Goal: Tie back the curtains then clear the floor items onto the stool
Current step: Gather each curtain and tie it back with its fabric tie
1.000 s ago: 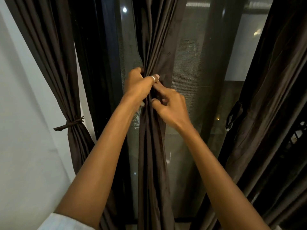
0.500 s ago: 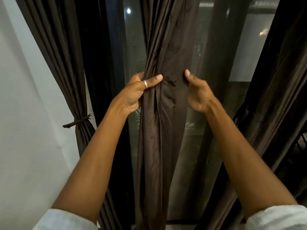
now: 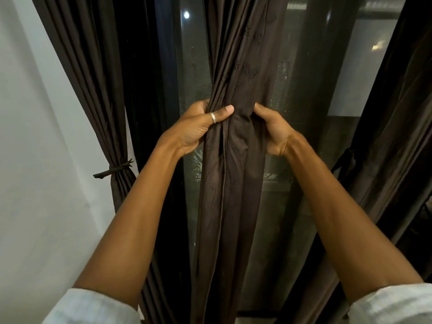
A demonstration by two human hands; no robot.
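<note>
Dark brown fabric fills the head view: the middle curtain [image 3: 231, 183] hangs before the window, gathered between both hands. The left hand [image 3: 198, 127] has its fingers closed around the left edge; the right hand [image 3: 273, 132] clasps the right edge. The left curtain [image 3: 93, 78] is tied back with a tie [image 3: 114, 170].

Of the floor [image 3: 254, 321] only a small pale strip shows, at the bottom centre of the frame, just under the dark bottom rail [image 3: 254, 314] of the window. The strip lies between the lower part of the middle curtain [image 3: 224, 230] and the lower part of the right curtain [image 3: 397, 113]. Both curtains run out of the frame at the bottom edge, so I cannot tell if their hems touch the floor.
</note>
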